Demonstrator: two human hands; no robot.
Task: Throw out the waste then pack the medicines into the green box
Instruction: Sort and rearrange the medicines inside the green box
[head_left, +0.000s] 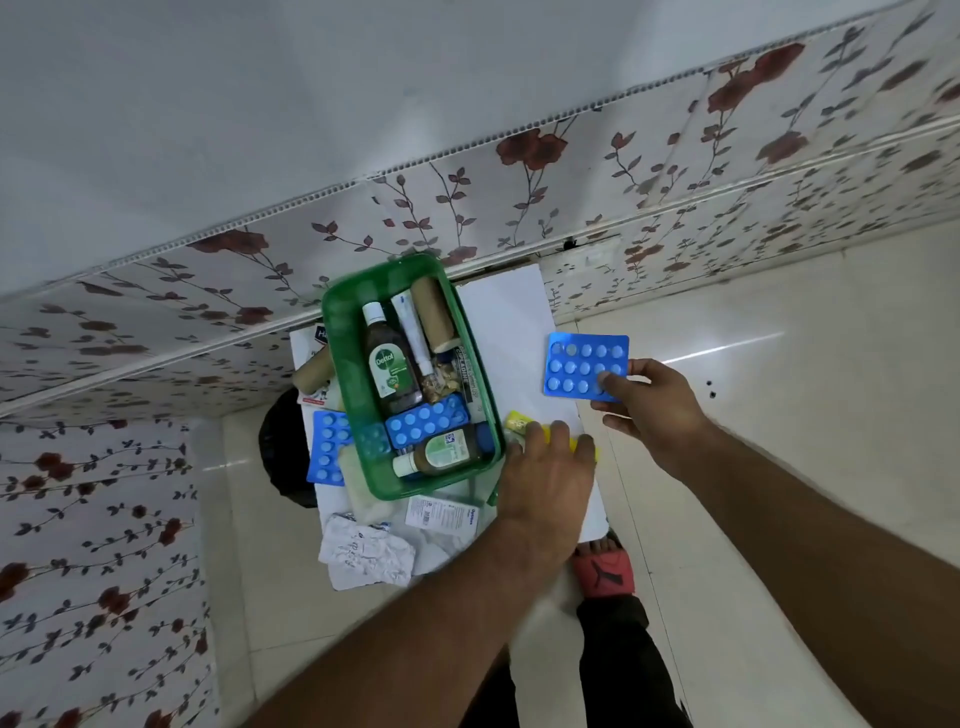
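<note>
The right hand (652, 400) pinches a blue blister strip (586, 366) by its edge, holding it in the air at about 3 o'clock from the green box (470, 332). The left hand (545, 470) lies palm down over a yellow packet (519, 422) at the box's 4 o'clock corner, fingers curled over it; whether it grips the packet cannot be told.

The green box sits on a white surface (511, 332) near a flowered wall. Inside it lie a Dettol bottle (390, 364), a brown roll (432, 313), a white tube (413, 332), a blue tablet strip (423, 422) and a smaller bottle (441, 452) on its side.

At 9 o'clock of the box, another blue strip (327, 447) and a second brown roll (313, 371) rest on the surface. At 6 o'clock lie crumpled paper (366, 553) and a white printed leaflet (441, 517). A black bag (283, 441) shows beyond the surface's left edge.
</note>
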